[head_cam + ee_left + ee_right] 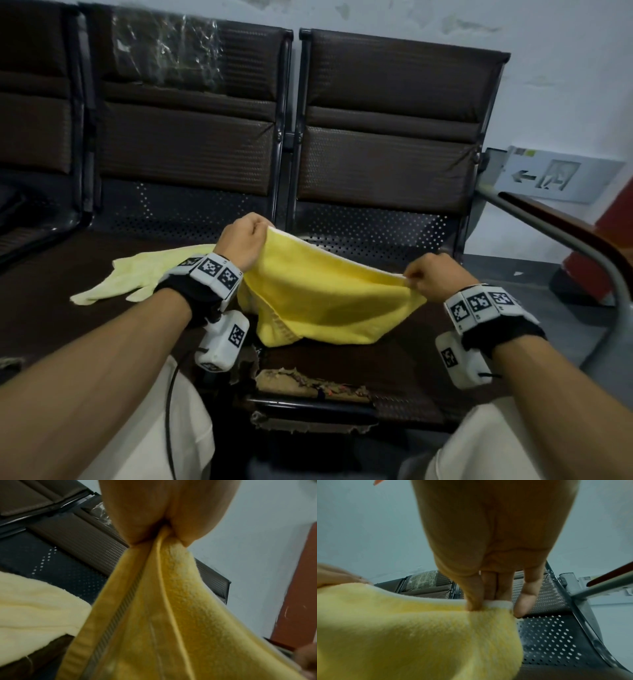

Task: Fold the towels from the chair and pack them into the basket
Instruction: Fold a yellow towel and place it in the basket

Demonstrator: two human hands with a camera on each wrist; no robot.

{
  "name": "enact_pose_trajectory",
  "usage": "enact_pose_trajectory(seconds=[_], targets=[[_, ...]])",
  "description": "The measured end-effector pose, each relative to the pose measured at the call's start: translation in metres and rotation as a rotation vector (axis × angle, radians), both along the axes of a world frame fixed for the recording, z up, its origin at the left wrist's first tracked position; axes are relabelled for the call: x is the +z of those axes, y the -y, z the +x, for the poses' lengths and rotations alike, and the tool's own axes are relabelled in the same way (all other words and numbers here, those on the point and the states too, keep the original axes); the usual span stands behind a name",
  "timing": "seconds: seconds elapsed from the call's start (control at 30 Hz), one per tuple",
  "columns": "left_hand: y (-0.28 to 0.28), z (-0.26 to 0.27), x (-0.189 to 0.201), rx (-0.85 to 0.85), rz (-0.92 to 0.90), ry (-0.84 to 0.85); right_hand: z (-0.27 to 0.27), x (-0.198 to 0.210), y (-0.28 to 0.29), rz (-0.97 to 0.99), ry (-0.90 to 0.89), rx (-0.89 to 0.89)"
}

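L hand (244, 241) fingertips hidden in bright yellow towel (318, 301); R hand (432, 278) pinches its top hem w/ thumb + fingers. Pale towel (137, 277) far left, seat edge (308, 407) near.

Left hand (164, 511) up top, fingers pinched tight on a bunched corner of the yellow towel (171, 622), which fans out wide toward the camera, hem and ribbed band showing. A paler towel (34, 612) lies at the left on the dark seat (56, 563). Chair backs (75, 534) sit behind, a pale wall (257, 534) to the right.
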State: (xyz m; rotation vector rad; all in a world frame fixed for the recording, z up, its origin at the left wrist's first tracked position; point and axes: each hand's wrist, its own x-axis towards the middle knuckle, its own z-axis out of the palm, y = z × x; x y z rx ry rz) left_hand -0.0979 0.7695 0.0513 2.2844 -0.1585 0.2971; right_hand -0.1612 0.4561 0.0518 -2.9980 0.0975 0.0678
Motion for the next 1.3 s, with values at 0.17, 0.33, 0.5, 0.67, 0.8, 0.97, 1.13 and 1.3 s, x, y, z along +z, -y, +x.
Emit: enact_pose_trajectory(seconds=[0.17, 0.33, 0.5, 0.67, 0.8, 0.97, 1.13, 1.3], targets=[[-0.012, 0.001, -0.004, 0.060, 0.042, 0.174, -0.003, 0.007, 0.005, 0.034, 0.385, -0.014], [-0.019, 0.001, -0.006, 0.070, 0.137, 0.218, -0.002, 0.006, 0.006, -0.177, 0.139, -0.046], [-0.013, 0.000, -0.007, 0.030, 0.183, 0.258, -0.001, 0.000, -0.001, -0.124, -0.090, -0.078], [-0.016, 0.001, -0.006, 0.048, 0.190, 0.246, 0.001, -0.005, 0.006, -0.025, 0.033, -0.029], [-0.023, 0.000, -0.006, 0.068, 0.167, 0.226, -0.001, -0.005, 0.016, 0.222, 0.156, -0.104], [-0.023, -0.003, -0.002, 0.101, 0.101, 0.254, -0.002, 0.012, 0.020, 0.543, 0.462, -0.165], [-0.028, -0.013, 0.024, 0.092, 0.090, 0.213, -0.013, 0.038, 0.012, 0.760, 0.557, -0.228], [-0.027, -0.030, 0.063, 0.098, -0.029, 0.243, -0.033, 0.081, 0.002, 0.806, 0.673, -0.292]])
